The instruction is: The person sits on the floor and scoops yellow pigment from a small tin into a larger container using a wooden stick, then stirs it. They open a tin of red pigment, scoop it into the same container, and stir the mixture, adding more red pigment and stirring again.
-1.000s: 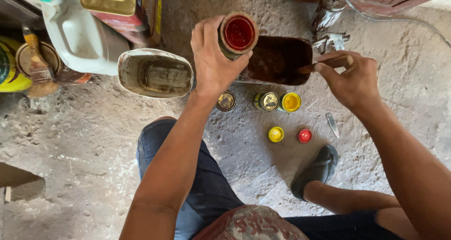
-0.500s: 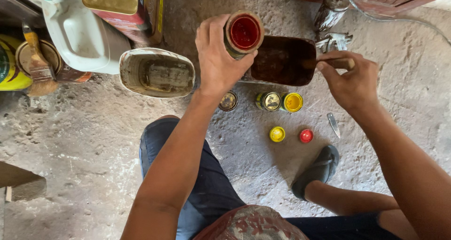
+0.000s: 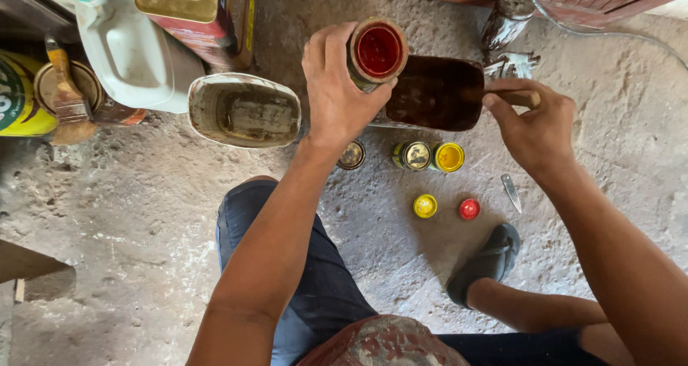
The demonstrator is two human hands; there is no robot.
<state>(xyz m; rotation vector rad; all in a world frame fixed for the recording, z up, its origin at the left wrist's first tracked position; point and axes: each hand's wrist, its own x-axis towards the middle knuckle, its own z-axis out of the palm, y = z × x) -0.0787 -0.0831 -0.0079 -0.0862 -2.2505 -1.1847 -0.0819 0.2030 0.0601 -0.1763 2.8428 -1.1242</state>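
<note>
Overhead, left hand [image 3: 337, 101] around red paint can [image 3: 378, 52], tilted.

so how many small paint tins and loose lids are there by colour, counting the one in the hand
Red paint tin, open, held in the left hand: 1
Yellow paint tin, open, on the floor: 1
Closed small tins on the floor: 2
Yellow lid: 1
Red lid: 1
Total: 6

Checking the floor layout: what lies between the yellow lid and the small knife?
In the head view, a red lid sits between the yellow lid and the small knife.
</note>
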